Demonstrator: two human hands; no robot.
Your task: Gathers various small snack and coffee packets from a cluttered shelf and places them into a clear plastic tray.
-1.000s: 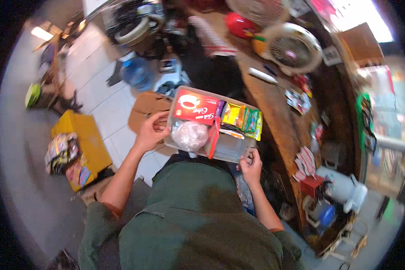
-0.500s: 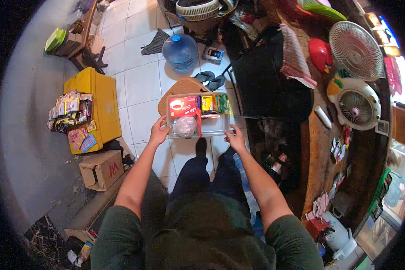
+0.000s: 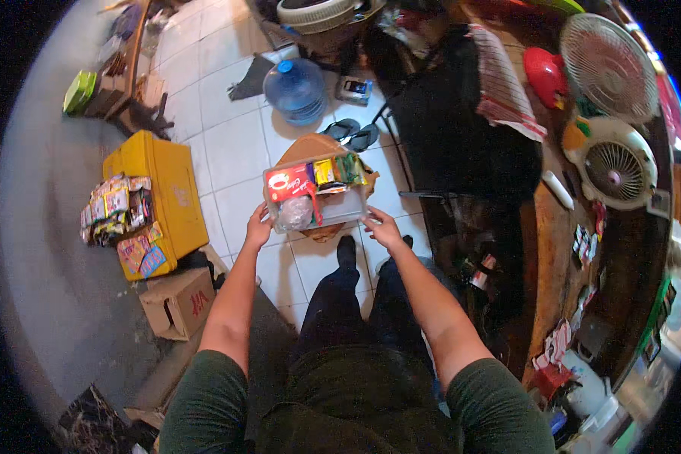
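A clear plastic tray (image 3: 344, 203) is held level in front of me by its near corners. My left hand (image 3: 259, 225) is closed on its left side. At the right corner, my right hand (image 3: 384, 228) grips the edge with bent fingers. Inside lie a red box (image 3: 286, 181), a round bundle in clear plastic wrap (image 3: 296, 213), yellow packets (image 3: 324, 172) and green packets (image 3: 349, 166). A thin red strip (image 3: 315, 206) stands beside the bundle. Below the tray, a brown stool-like top (image 3: 310, 145) shows partly; the rest of it is hidden.
Beyond stand a blue water jug (image 3: 293, 92) and black sandals (image 3: 352, 135). Left are a yellow box (image 3: 166, 189) topped with sachets (image 3: 118, 203) and a cardboard carton (image 3: 180, 303). To the right are a black chair (image 3: 461, 129) and a wooden bench (image 3: 546, 250) with fans (image 3: 613, 170).
The tray and both hands have shifted slightly left in view, and the tray has turned a little. My feet have moved, and the whole view has swung. Both hands keep their grip.
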